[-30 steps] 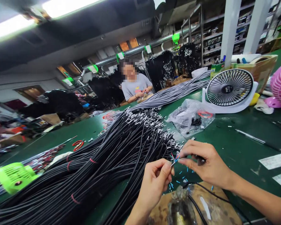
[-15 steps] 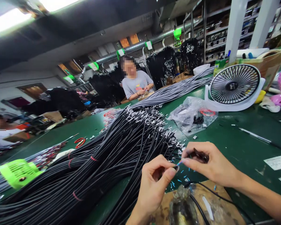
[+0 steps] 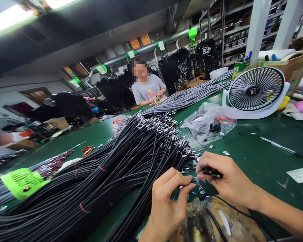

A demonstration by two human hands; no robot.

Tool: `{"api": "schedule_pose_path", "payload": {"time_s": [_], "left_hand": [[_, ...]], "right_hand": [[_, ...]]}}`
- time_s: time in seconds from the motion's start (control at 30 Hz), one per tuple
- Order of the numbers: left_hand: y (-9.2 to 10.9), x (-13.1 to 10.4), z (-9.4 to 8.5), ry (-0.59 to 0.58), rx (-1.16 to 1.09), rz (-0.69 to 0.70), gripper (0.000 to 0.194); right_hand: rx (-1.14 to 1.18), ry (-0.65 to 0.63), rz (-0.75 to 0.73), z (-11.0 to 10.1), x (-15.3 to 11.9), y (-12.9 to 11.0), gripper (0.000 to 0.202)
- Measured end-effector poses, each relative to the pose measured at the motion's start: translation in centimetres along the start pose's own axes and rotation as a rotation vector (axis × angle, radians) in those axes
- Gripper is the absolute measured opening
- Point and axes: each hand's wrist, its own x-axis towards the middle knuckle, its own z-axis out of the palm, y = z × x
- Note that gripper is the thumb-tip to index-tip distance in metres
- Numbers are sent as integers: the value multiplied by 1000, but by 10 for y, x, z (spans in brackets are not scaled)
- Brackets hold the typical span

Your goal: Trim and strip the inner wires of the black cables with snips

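Note:
Between thumb and fingers, my left hand (image 3: 170,198) pinches the end of a black cable (image 3: 189,183). Thin red and blue wires (image 3: 199,184) stick out of that end, close to the right fingertips. My right hand (image 3: 222,174) is closed, with small dark pieces in its curled fingers; their exact shape is unclear. Below the hands lies a brown board (image 3: 242,218) with a lumpy, glassy block on it. To the left a large bundle of black cables (image 3: 111,168) with white-tipped ends spreads over the green table (image 3: 255,161).
A clear plastic bag (image 3: 204,122) of small black parts lies beyond my right hand, near a white fan (image 3: 256,90). Red-handled scissors (image 3: 87,151) and a green fan (image 3: 24,183) are at the left. A person (image 3: 148,87) sits across the table.
My left fingers have shifted slightly on the cable end, and red and blue wires now fan out below the fingertips. My right fingertips have moved down a little.

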Motion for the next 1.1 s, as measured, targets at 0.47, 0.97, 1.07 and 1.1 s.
{"api": "schedule_pose_path", "payload": {"time_s": [0.47, 0.97, 1.07, 1.1], "left_hand": [[-5, 6, 2, -317, -630, -584, 49], [-11, 5, 5, -171, -721, -686, 49], [-9, 6, 4, -179, -683, -685, 48], [-8, 6, 4, -181, -672, -679, 48]], "right_hand": [[-187, 119, -116, -16, 0, 1, 13], [-80, 39, 116, -4, 1, -11, 15], [-55, 51, 98, -5, 1, -10, 14], [-51, 61, 87, -5, 1, -9, 14]]}}
